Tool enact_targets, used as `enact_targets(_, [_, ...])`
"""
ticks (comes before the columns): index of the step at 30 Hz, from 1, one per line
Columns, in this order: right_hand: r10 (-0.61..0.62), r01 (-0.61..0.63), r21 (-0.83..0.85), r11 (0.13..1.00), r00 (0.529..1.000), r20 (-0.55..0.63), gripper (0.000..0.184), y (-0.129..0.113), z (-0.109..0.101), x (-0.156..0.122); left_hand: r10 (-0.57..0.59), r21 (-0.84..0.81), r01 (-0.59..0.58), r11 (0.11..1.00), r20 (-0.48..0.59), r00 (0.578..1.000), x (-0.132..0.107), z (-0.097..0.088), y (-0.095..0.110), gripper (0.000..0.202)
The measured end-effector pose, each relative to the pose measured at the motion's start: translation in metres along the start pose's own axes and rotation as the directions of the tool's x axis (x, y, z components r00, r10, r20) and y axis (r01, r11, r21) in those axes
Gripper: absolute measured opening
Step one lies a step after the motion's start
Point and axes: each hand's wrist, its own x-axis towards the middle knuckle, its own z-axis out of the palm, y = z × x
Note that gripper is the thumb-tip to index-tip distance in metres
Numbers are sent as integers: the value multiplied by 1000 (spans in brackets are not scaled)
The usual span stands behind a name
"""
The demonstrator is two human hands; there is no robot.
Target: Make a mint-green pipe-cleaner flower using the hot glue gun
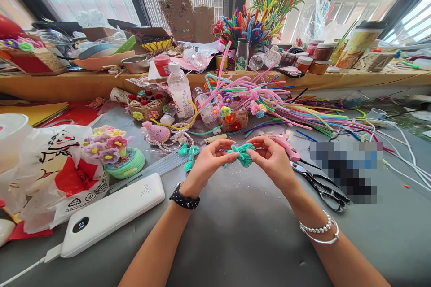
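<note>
I pinch the green fuzzy piece (243, 155) between the thumb and fingertips of my left hand (209, 161) and my right hand (273, 160), one at each end, so it sits between them above the grey table (242, 242). Just beyond my right hand lies a pink glue gun (287, 147), with black-handled scissors (321, 184) nearby on that side, while a white power bank (117, 215) rests well to my left.

On the white power bank (114, 217) we make out a turned marking that looks like "35W"; the digits on its round display (81, 224) we cannot read surely. We see a recycling triangle (74, 206) on the plastic bag (40, 184) and a round green Starbucks-like emblem (241, 62) on the dark-capped bottle (243, 47).
</note>
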Motion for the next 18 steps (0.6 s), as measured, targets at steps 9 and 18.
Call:
enact_targets(9, [8, -8, 20, 1000, 1000, 12, 25, 0, 0, 0, -2, -8, 2, 1000, 5, 1000, 0, 0, 0, 41])
enact_targets(18, [37, -41, 145, 989, 999, 33, 24, 2, 0, 1, 5, -13, -5, 1000, 15, 1000, 0, -1, 0, 39])
